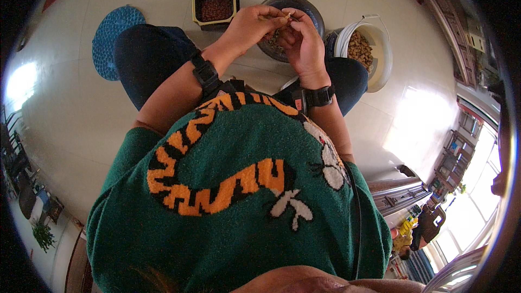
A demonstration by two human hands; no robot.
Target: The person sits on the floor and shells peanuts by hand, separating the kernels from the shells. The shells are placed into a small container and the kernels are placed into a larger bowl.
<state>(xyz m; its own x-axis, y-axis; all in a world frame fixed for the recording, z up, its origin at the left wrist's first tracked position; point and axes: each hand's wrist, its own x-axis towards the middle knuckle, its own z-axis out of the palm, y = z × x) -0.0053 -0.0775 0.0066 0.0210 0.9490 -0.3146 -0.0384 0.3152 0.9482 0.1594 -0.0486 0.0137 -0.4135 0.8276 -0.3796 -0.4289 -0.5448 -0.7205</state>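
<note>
Both my hands meet over a dark round basin (313, 12) that holds bits of shell. My left hand (260, 24) pinches a small pale peanut shell piece (288, 15) between thumb and fingertips. The fingertips of my right hand (303, 38) touch the same piece from the other side. Left of the basin stands a square black container with a yellow rim (196, 8), filled with reddish-brown shelled peanuts (216, 8). To the right, a white plastic bucket (381, 63) leans or stands with unshelled peanuts (359, 51) in it.
A blue textured round mat or stool top (106, 44) lies beyond my left knee. Wooden furniture (447, 20) stands along the right side. A person in yellow (403, 238) is at the lower right, near a window. Pale tiles (73, 101) cover the floor.
</note>
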